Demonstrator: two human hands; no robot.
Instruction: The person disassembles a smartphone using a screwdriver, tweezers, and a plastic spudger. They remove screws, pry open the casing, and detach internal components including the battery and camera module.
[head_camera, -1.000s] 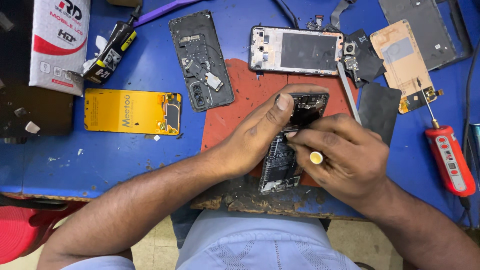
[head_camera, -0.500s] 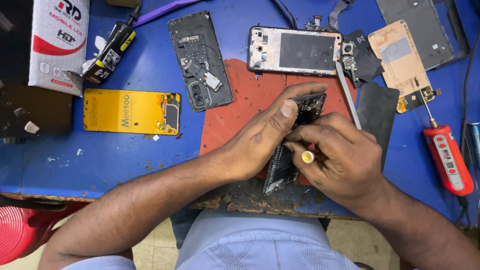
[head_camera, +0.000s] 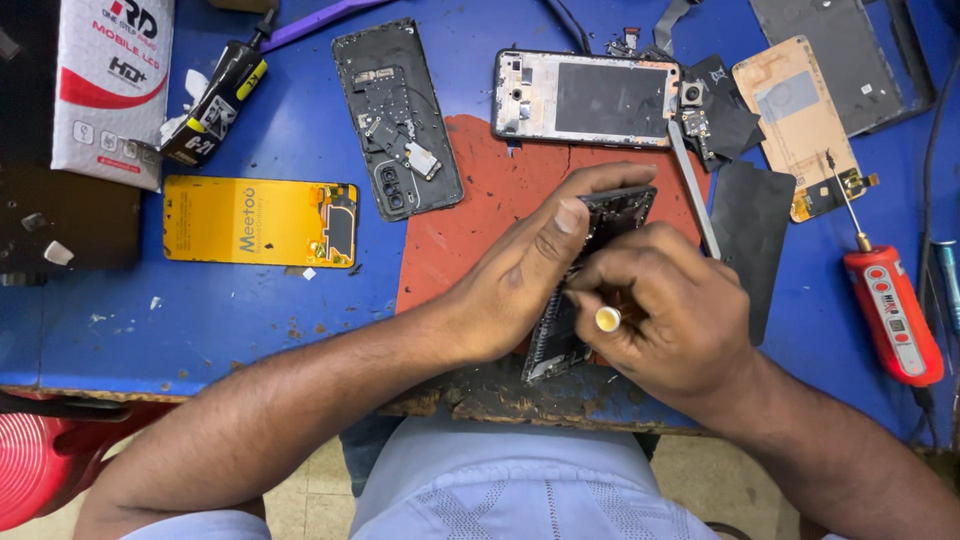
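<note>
A dark opened phone body (head_camera: 560, 320) is tilted up on its long edge over a worn red mat (head_camera: 470, 220) on the blue table. My left hand (head_camera: 520, 270) grips its upper part, thumb laid along the edge near the top. My right hand (head_camera: 665, 310) is closed around a small tool with a pale round end (head_camera: 607, 319), pressed against the phone's side. The tool's tip is hidden by my fingers.
On the blue table (head_camera: 280, 310) lie a yellow back cover (head_camera: 260, 222), a black inner frame (head_camera: 398, 118), a phone frame with a dark panel (head_camera: 585, 98), a copper-coloured plate (head_camera: 800, 120), a dark sheet (head_camera: 752, 240), a red-handled screwdriver (head_camera: 890, 305), a glue tube (head_camera: 215, 100) and a white box (head_camera: 110, 85).
The phone body has been tipped more upright between my hands. My right hand with the small tool has shifted slightly left along the phone's side.
</note>
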